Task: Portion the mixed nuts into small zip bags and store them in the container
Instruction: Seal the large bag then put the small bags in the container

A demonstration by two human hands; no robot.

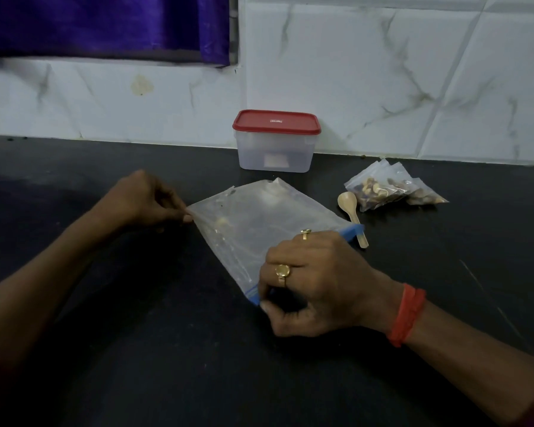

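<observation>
Centrally on the dark worktop (130,340) lay a large clear zip bag (259,217), almost empty, with a pale nut (222,222) or two inside. The left hand (145,198) pinched its far-left corner between thumb and fingertips. The right hand (315,282), fingers curled, gripped the blue zip strip (353,231) at the near end. To the right, a heap of small filled bags (389,189) sat just beside a wooden spoon (349,204). The container (275,149) stood behind against the tiled wall, its red lid (276,121) on.
</observation>
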